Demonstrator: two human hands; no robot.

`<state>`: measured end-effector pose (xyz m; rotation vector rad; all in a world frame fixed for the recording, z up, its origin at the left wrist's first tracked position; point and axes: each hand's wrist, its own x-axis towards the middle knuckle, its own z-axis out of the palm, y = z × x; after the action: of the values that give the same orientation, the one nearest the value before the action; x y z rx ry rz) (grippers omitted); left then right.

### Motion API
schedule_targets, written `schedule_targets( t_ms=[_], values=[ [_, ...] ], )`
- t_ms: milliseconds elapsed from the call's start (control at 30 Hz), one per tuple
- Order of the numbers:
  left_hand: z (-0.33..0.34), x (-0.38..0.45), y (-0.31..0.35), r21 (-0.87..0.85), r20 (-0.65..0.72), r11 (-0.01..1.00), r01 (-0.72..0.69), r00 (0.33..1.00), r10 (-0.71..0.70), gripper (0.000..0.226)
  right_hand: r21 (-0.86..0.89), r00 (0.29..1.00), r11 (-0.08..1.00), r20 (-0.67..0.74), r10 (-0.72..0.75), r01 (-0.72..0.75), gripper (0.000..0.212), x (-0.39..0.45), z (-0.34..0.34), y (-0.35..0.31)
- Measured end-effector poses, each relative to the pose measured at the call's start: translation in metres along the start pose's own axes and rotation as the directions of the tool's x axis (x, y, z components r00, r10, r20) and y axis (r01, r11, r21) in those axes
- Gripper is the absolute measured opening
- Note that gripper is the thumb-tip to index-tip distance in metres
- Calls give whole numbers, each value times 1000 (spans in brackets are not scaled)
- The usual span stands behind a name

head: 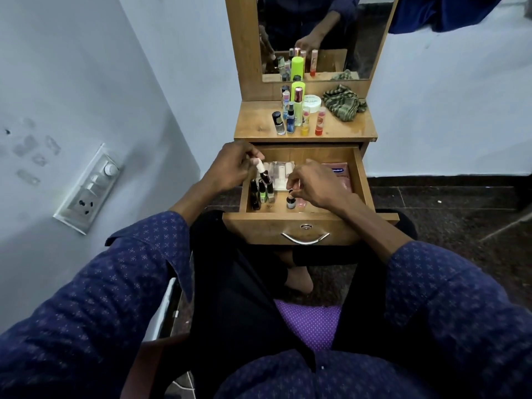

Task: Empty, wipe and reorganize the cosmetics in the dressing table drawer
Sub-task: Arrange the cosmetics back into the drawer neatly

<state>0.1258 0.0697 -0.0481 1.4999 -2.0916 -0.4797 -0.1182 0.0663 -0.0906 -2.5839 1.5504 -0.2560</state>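
The wooden drawer [364, 180] stands pulled out. My left hand [230, 168] pinches the white cap of a small dark nail polish bottle [263, 174], held tilted above a row of upright nail polish bottles [261, 193] at the drawer's left. My right hand [316, 184] pinches the top of a small clear bottle with a black cap [290, 202] standing on the drawer floor. Behind the hands lie a white plastic packet [280, 171] and a pink sachet [341, 175]. A green striped cloth [342, 102] lies on the tabletop.
On the dressing table top [253, 125] stand several cosmetics: a lime green bottle [296, 89], a white round jar [312, 103], sprays and tubes. A mirror [339, 33] rises behind. A wall switchboard [89, 188] is at the left. My knees sit under the drawer handle [305, 239].
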Motion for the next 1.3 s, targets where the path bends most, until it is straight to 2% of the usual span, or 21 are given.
schedule_targets(
  t_ms=[100, 200, 367, 500, 667, 767, 867, 1000, 1167, 1267, 1300],
  values=[
    [9, -8, 4, 66, 105, 994, -87, 991, 79, 16, -72, 999, 997, 26, 21, -19, 28, 4, 7, -4],
    [17, -15, 2, 118, 158, 987, -110, 983, 90, 12, -137, 997, 990, 67, 41, -31, 30, 10, 15, -5],
    [26, -19, 1, 221, 204, 964, -147, 974, 102, 15, -196, 1000, 981, 20, 14, -10, 11, 1, 1, -23],
    [29, -20, -1, 329, 274, 932, -154, 960, 62, 19, -237, 1000, 971, -24, 13, -19, 9, -10, -8, -45],
    [33, -21, 0, 384, 297, 909, -164, 954, 46, 14, -75, 996, 996, -81, 34, -40, 11, -5, 2, -59],
    [36, -22, -2, 389, 291, 909, -151, 956, 35, 12, 137, 987, 979, -37, 158, -151, 15, 4, 19, -61],
    [37, -23, 0, 385, 277, 911, -149, 960, 40, 10, 291, 971, 928, 14, 237, -230, 26, 7, 28, -58],
    [38, -24, -2, 399, 253, 907, -134, 967, 31, 12, 288, 958, 915, 35, 286, -284, 31, 6, 28, -56],
    [41, -26, -4, 400, 209, 909, -113, 977, 30, 13, 260, 908, 871, 151, 390, -417, 16, 14, 37, -59],
    [42, -25, -5, 388, 198, 918, -86, 980, 8, 11, 342, 868, 798, 228, 441, -496, 32, 20, 45, -60],
    [43, -25, -6, 385, 197, 920, -79, 980, 2, 11, 359, 862, 784, 232, 450, -506, 30, 22, 48, -60]
  ],
)
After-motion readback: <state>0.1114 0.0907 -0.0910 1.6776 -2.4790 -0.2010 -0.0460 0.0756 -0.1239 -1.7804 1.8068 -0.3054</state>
